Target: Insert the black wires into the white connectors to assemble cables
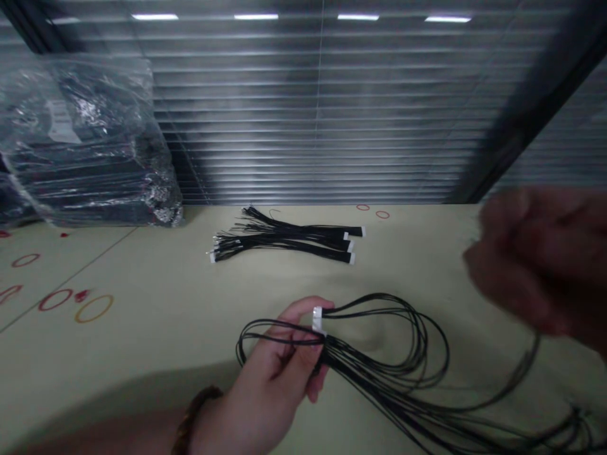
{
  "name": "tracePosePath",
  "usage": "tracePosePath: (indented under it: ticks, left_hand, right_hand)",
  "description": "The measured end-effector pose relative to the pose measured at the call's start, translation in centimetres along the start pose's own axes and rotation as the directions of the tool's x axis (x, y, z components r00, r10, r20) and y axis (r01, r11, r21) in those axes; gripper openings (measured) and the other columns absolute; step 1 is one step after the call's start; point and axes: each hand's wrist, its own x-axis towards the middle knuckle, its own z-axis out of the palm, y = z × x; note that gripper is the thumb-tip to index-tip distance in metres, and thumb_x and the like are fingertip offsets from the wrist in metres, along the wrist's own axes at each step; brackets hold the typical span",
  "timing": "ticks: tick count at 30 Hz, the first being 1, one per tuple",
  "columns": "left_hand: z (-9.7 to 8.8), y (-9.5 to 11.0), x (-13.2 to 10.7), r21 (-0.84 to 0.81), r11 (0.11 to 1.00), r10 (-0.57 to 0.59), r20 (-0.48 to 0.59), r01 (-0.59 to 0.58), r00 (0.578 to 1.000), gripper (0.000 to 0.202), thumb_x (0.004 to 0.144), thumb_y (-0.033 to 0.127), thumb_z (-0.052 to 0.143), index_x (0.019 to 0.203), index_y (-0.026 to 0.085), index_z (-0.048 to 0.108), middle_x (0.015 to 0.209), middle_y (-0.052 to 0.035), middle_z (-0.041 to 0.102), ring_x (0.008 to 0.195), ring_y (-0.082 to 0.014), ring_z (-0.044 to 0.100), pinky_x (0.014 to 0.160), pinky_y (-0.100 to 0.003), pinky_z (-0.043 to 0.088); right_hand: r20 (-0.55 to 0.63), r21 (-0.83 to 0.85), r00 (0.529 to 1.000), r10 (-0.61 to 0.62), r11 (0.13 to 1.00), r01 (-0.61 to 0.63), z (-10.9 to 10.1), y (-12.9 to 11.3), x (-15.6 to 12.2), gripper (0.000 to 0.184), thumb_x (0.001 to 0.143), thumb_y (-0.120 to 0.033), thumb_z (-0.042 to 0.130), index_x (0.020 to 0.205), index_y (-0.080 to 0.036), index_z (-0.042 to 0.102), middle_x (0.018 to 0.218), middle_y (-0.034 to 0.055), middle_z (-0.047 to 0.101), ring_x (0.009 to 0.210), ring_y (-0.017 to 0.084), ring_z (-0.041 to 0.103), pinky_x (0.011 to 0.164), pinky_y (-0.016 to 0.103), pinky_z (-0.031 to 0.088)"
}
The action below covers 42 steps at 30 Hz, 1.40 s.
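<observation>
Beige workbench [156, 284] | left hand [270, 373] pinches wire harness [379, 373] at white connector [317, 320] | right hand [535, 265] raised, blurred, grip unclear

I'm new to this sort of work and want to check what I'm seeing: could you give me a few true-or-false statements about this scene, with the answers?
1. The left hand pinches a looped bunch of thin black wires beside a white connector. True.
2. The right hand holds a pair of scissors. False: it is blurred, and no scissors show.
3. A brown bracelet sits on the left wrist. True.
4. A separate bundle of black cables with white ends lies farther along the table. True.
5. The plastic-wrapped pack stands at the far right. False: it stands at the far left.
</observation>
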Motion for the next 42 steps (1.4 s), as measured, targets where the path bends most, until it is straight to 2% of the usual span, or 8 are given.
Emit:
tracePosePath:
  ticks: [2, 4, 8, 16, 24, 33, 38, 42]
  left_hand:
    - [0.0, 0.0, -0.1, -0.004, 1.0, 0.005, 0.002, -0.005, 1.0, 0.028, 0.092, 0.04, 0.051, 0.115, 0.024, 0.048, 0.061, 0.0069, 0.04, 0.048, -0.0072, 0.038, 0.043, -0.019, 0.028]
    - [0.1, 0.0, -0.1, -0.004, 1.0, 0.0, 0.005, 0.0, 1.0, 0.029, 0.092, 0.041, 0.05, 0.115, 0.023, 0.048, 0.061, 0.0064, 0.04, 0.049, -0.0076, 0.038, 0.043, -0.019, 0.028]
    - [0.3, 0.3, -0.2, -0.001, 1.0, 0.008, 0.009, -0.008, 1.0, 0.03, 0.092, 0.043, 0.05, 0.115, 0.024, 0.049, 0.061, 0.0056, 0.042, 0.05, -0.0085, 0.039, 0.044, -0.02, 0.029]
    - [0.3, 0.4, -0.1, -0.025, 0.999, 0.025, 0.006, -0.024, 1.0, 0.028, 0.092, 0.041, 0.051, 0.113, 0.024, 0.049, 0.059, 0.0064, 0.042, 0.049, -0.0083, 0.039, 0.044, -0.02, 0.028]
    - [0.3, 0.3, -0.2, -0.023, 0.999, 0.033, 0.008, -0.032, 0.999, 0.024, 0.093, 0.038, 0.05, 0.113, 0.025, 0.05, 0.06, 0.006, 0.042, 0.05, -0.008, 0.037, 0.044, -0.02, 0.028]
    - [0.6, 0.3, -0.6, 0.063, 0.997, 0.033, 0.027, -0.035, 0.999, 0.027, 0.093, 0.038, 0.049, 0.116, 0.025, 0.05, 0.065, 0.0032, 0.044, 0.054, -0.0099, 0.038, 0.047, -0.021, 0.031]
    - [0.5, 0.1, -1.1, 0.123, 0.992, -0.004, 0.063, -0.004, 0.998, 0.026, 0.094, 0.038, 0.047, 0.117, 0.026, 0.053, 0.069, 0.0015, 0.047, 0.058, -0.0102, 0.04, 0.051, -0.021, 0.033]
    - [0.5, 0.2, -0.5, 0.091, 0.996, 0.005, -0.002, -0.005, 1.0, 0.025, 0.092, 0.035, 0.05, 0.113, 0.022, 0.052, 0.062, 0.0038, 0.045, 0.052, -0.0093, 0.039, 0.046, -0.019, 0.032]
  right_hand:
    - [0.139, 0.107, 0.99, 0.006, 0.994, -0.021, 1.9, -1.9, -0.6, 0.025, 0.093, -0.029, 0.044, 0.075, -0.02, 0.058, 0.056, -0.0047, 0.055, 0.044, 0.004, 0.051, 0.042, 0.014, 0.035]
    - [0.155, 0.051, 0.988, 0.023, 0.998, -0.031, 3.7, -2.9, -1.1, 0.014, 0.087, -0.021, 0.051, 0.075, -0.021, 0.058, 0.059, -0.0051, 0.057, 0.049, 0.006, 0.052, 0.045, 0.018, 0.035]
    - [0.136, -0.022, 0.991, 0.001, 1.0, 0.002, 5.5, -3.0, -1.6, 0.012, 0.086, -0.016, 0.05, 0.078, -0.021, 0.058, 0.065, -0.0045, 0.058, 0.058, 0.009, 0.053, 0.054, 0.023, 0.035]
    - [0.156, 0.011, 0.987, -0.027, 1.0, 0.026, 4.8, -2.9, -1.8, 0.015, 0.084, -0.014, 0.047, 0.071, -0.02, 0.054, 0.06, -0.0058, 0.054, 0.053, 0.008, 0.046, 0.051, 0.023, 0.03]
    - [0.213, 0.025, 0.977, 0.005, 1.0, -0.011, 5.0, -3.1, -1.9, 0.015, 0.084, -0.013, 0.048, 0.075, -0.02, 0.057, 0.063, -0.0058, 0.055, 0.055, 0.008, 0.048, 0.054, 0.024, 0.031]
    - [0.196, 0.043, 0.979, 0.053, 0.997, -0.062, 5.6, -3.4, -2.3, 0.013, 0.085, -0.015, 0.049, 0.079, -0.022, 0.059, 0.068, -0.0054, 0.058, 0.061, 0.009, 0.052, 0.057, 0.025, 0.032]
    - [0.18, 0.055, 0.984, 0.01, 0.998, -0.02, 6.6, -3.5, -2.2, 0.015, 0.088, -0.014, 0.047, 0.08, -0.021, 0.058, 0.069, -0.0048, 0.058, 0.063, 0.01, 0.054, 0.06, 0.025, 0.036]
    - [0.116, -0.121, 0.99, -0.082, 0.988, 0.096, 5.8, -3.4, -1.7, 0.015, 0.09, -0.018, 0.044, 0.086, -0.02, 0.058, 0.076, -0.0005, 0.06, 0.066, 0.014, 0.055, 0.06, 0.029, 0.038]
